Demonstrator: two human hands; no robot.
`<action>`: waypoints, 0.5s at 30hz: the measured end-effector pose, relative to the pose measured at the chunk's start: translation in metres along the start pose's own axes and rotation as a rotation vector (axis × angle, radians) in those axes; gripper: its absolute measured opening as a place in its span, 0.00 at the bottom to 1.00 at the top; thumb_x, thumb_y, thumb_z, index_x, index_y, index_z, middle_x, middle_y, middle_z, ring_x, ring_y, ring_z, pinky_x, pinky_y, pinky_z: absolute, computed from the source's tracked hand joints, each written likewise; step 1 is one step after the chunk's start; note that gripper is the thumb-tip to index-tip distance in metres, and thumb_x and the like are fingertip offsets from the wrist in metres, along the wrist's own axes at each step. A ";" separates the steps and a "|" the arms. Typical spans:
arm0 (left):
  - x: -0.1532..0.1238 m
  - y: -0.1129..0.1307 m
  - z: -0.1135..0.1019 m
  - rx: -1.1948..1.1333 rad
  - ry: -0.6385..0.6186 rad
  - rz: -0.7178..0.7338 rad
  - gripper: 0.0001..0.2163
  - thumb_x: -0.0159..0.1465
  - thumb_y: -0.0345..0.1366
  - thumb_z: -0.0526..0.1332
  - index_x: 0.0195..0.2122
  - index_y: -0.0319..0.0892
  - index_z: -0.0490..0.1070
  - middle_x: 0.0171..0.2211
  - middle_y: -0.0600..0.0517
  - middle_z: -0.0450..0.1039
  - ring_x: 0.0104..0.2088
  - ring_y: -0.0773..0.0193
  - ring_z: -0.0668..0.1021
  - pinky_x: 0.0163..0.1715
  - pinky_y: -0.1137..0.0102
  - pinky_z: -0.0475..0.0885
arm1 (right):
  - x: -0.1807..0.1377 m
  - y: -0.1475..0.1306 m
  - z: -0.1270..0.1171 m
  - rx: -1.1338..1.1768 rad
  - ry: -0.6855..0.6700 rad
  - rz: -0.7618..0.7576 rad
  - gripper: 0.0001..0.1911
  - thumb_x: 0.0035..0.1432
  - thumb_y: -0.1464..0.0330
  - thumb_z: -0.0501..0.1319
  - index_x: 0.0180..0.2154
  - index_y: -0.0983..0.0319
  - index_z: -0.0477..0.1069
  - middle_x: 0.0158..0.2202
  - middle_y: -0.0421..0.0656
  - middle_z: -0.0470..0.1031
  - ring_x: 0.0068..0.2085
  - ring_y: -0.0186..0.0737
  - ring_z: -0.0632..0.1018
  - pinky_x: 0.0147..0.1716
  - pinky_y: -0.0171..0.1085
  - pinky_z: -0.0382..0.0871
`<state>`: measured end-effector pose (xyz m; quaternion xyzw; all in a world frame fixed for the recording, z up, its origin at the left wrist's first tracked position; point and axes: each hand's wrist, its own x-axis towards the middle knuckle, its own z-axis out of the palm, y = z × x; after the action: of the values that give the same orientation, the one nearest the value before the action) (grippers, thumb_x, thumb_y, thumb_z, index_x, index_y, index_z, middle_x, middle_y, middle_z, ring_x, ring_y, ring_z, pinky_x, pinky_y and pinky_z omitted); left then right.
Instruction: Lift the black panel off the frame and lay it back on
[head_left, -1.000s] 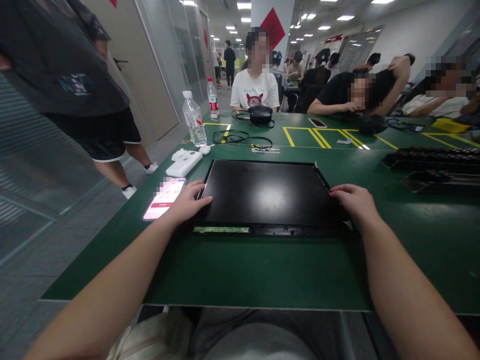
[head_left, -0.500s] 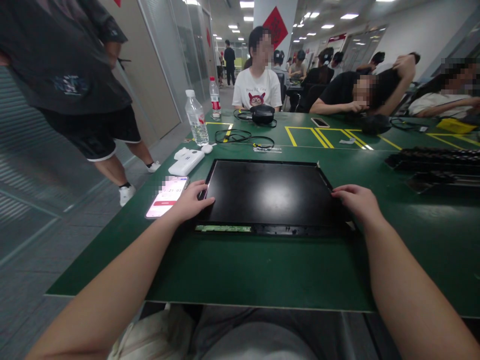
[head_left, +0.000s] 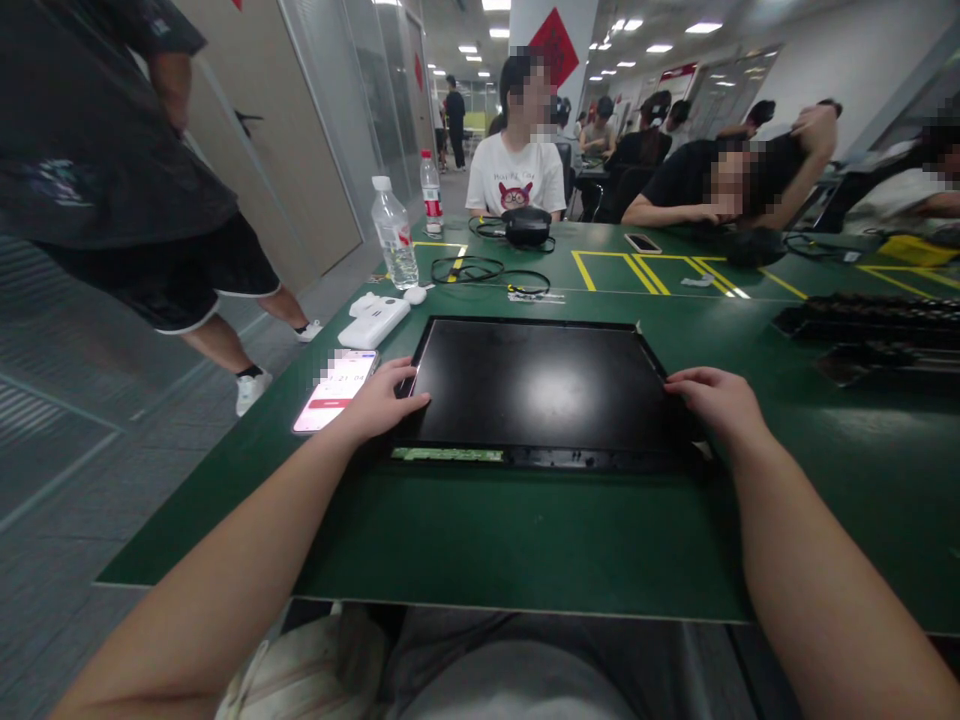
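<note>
A black flat display panel [head_left: 536,385] lies face up on the green table [head_left: 525,540] in front of me. Along its near edge runs a narrow green circuit board [head_left: 448,455]. My left hand [head_left: 386,397] grips the panel's left edge, thumb on top and fingers along the side. On the opposite edge, my right hand [head_left: 712,397] holds the frame between thumb and fingers. Both hands' fingertips are partly hidden at the edges. Just left of my left hand lies a lit phone [head_left: 335,395] with a red bar on its screen.
Beyond the phone sit a white device [head_left: 375,322], a clear water bottle [head_left: 395,235] and a red-capped bottle [head_left: 431,195]. Black cables [head_left: 480,270] lie behind the panel. Dark long parts [head_left: 870,320] are stacked at right. A seated person [head_left: 516,175] faces the table; another person [head_left: 112,170] stands at left.
Both my hands stay on the panel, which keeps its place. The standing person at left has shifted a little further left in view.
</note>
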<state>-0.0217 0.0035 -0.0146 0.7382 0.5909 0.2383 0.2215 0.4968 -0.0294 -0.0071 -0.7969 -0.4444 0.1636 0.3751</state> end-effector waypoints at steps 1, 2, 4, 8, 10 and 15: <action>0.000 0.000 0.000 0.000 0.000 0.000 0.33 0.58 0.61 0.67 0.55 0.40 0.80 0.72 0.35 0.67 0.71 0.35 0.70 0.73 0.46 0.61 | 0.000 0.000 0.000 0.003 0.001 -0.006 0.12 0.42 0.61 0.69 0.32 0.57 0.84 0.32 0.44 0.83 0.33 0.46 0.77 0.42 0.48 0.71; 0.000 0.000 0.000 0.000 0.001 -0.001 0.33 0.58 0.62 0.67 0.55 0.40 0.80 0.72 0.36 0.67 0.71 0.35 0.70 0.73 0.46 0.61 | 0.000 0.001 0.000 0.003 0.000 -0.011 0.12 0.42 0.61 0.69 0.32 0.57 0.84 0.32 0.44 0.82 0.33 0.46 0.77 0.42 0.48 0.72; 0.000 0.000 -0.001 0.000 0.003 -0.003 0.33 0.57 0.63 0.67 0.54 0.41 0.80 0.72 0.37 0.67 0.71 0.35 0.70 0.73 0.45 0.61 | -0.001 0.000 -0.001 -0.001 0.001 -0.012 0.12 0.42 0.61 0.69 0.32 0.57 0.83 0.31 0.44 0.82 0.33 0.47 0.77 0.42 0.48 0.72; 0.000 0.001 0.000 -0.002 0.010 -0.002 0.34 0.57 0.63 0.67 0.54 0.41 0.81 0.72 0.36 0.68 0.71 0.34 0.70 0.73 0.45 0.61 | -0.002 -0.003 -0.002 -0.004 -0.002 0.013 0.12 0.43 0.62 0.69 0.32 0.57 0.84 0.32 0.44 0.82 0.33 0.46 0.76 0.40 0.47 0.71; 0.000 0.001 -0.001 0.000 0.010 -0.004 0.34 0.57 0.62 0.67 0.54 0.40 0.81 0.72 0.35 0.68 0.71 0.33 0.70 0.73 0.45 0.61 | -0.002 -0.002 -0.002 -0.001 -0.006 0.010 0.12 0.43 0.62 0.69 0.32 0.57 0.84 0.32 0.44 0.82 0.33 0.45 0.76 0.39 0.47 0.71; -0.001 0.002 -0.002 0.012 0.007 0.001 0.33 0.57 0.61 0.68 0.54 0.41 0.81 0.72 0.36 0.68 0.71 0.34 0.70 0.73 0.45 0.61 | -0.002 0.000 0.000 0.015 0.002 -0.017 0.12 0.43 0.61 0.69 0.32 0.58 0.83 0.33 0.45 0.83 0.32 0.45 0.76 0.39 0.46 0.72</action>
<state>-0.0215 0.0026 -0.0121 0.7389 0.5928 0.2373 0.2152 0.4963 -0.0310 -0.0072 -0.7905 -0.4493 0.1630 0.3829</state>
